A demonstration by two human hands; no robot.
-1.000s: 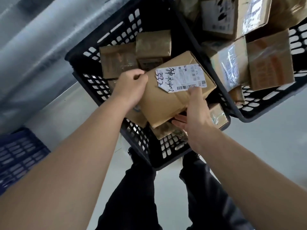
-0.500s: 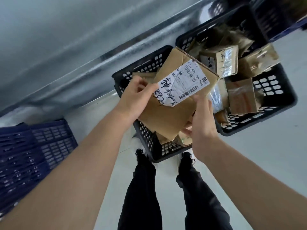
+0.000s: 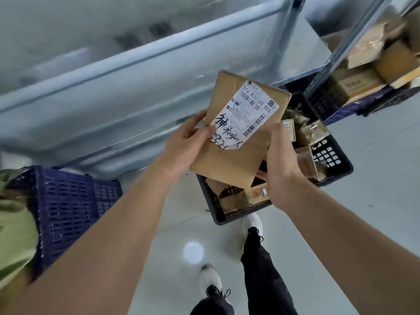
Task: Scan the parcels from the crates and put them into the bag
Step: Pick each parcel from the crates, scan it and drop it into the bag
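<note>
a: left thumb (image 3: 205,132) sits on the label (image 3: 246,114) edge, left hand (image 3: 184,147) and right hand (image 3: 280,164) pinching the parcel (image 3: 238,133) at frame centre, above the black crate (image 3: 336,162).
b: slide your thumb off the barcodes, keep the label up, then scan. scanner and bag not visible.

Both hands have lifted the parcel (image 3: 238,142) clear above the black crate (image 3: 336,164).

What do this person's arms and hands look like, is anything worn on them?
Both forearms are bare, with no sleeve in view. The left hand and the right hand wear no gloves, and no watch, ring or band shows. Lower down, black trousers and white shoes appear.
</note>
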